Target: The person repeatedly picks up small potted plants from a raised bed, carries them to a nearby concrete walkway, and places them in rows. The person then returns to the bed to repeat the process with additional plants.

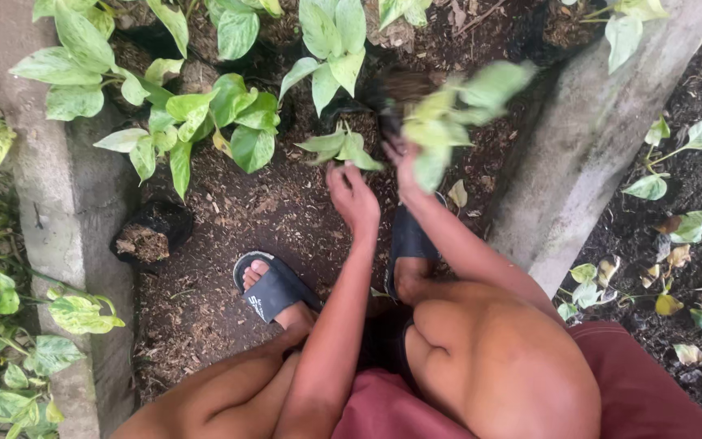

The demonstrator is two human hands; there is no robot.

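Presently, right hand [404,162] is clamped on a blurred potted leafy plant [448,114], held just above the soil bed [270,211]. Left hand [353,197] hangs beside it, fingers loosely curled, empty, under a small green sprig [341,148]; contact unclear.

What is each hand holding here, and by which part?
The right hand grips a leafy green plant near its base, lifted and motion-blurred. The left hand touches a small plant low in the soil; a firm hold cannot be told.
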